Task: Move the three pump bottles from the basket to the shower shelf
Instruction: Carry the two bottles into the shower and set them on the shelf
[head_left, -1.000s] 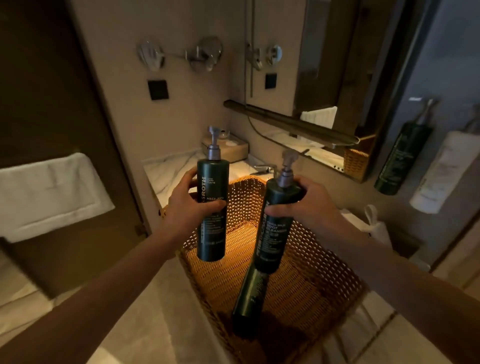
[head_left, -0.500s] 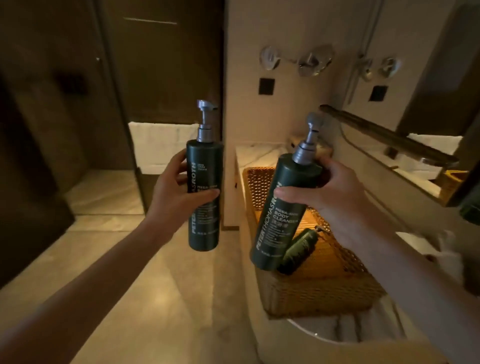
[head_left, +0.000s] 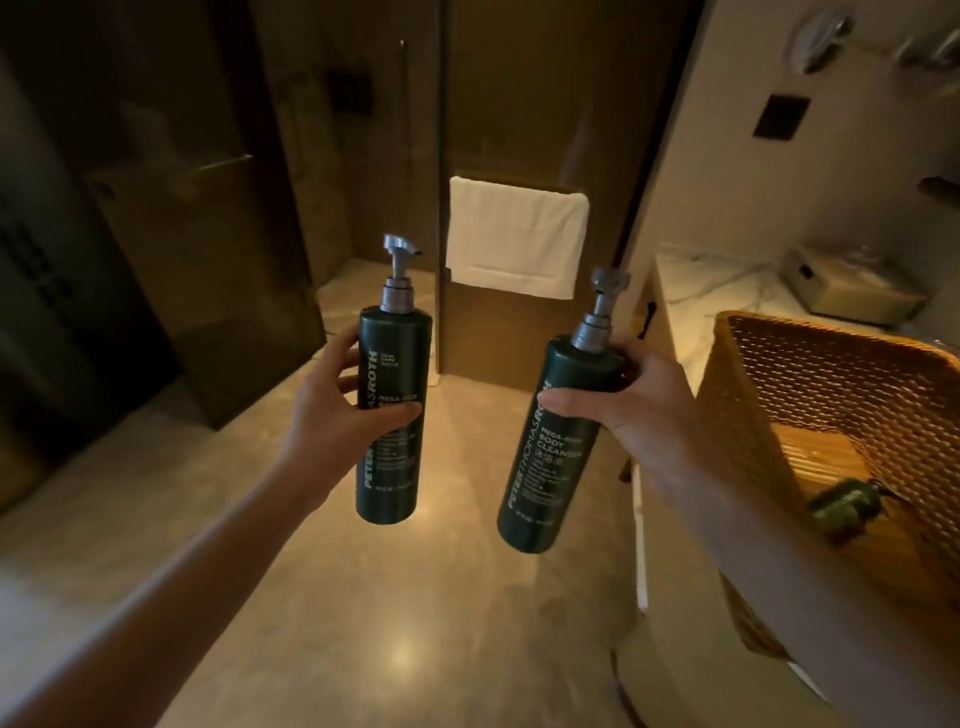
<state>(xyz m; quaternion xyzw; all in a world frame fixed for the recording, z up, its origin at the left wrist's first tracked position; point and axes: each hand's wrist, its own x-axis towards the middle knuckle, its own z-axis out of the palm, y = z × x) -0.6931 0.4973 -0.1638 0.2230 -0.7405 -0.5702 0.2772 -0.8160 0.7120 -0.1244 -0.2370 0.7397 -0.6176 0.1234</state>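
My left hand (head_left: 332, 415) grips a dark green pump bottle (head_left: 392, 364) upright around its middle, held over the floor. My right hand (head_left: 639, 400) grips a second dark green pump bottle (head_left: 550, 467) near its shoulder, tilted with its base toward the left; its label reads body cleanser. A third dark green bottle (head_left: 844, 506) lies on its side inside the woven wicker basket (head_left: 831, 384) at the right, partly hidden by my right forearm. No shower shelf shows in this view.
The basket stands on a marble counter (head_left: 711, 291) with a tissue box (head_left: 852, 293) behind it. A white towel (head_left: 514, 236) hangs on a dark wood panel straight ahead. Glass doors and dark panels lie to the left; polished stone floor (head_left: 415, 597) spreads below.
The view has swung left, away from the mirror and basket. Both hands have carried their bottles out of the basket and over the floor; the third bottle stays in the basket.
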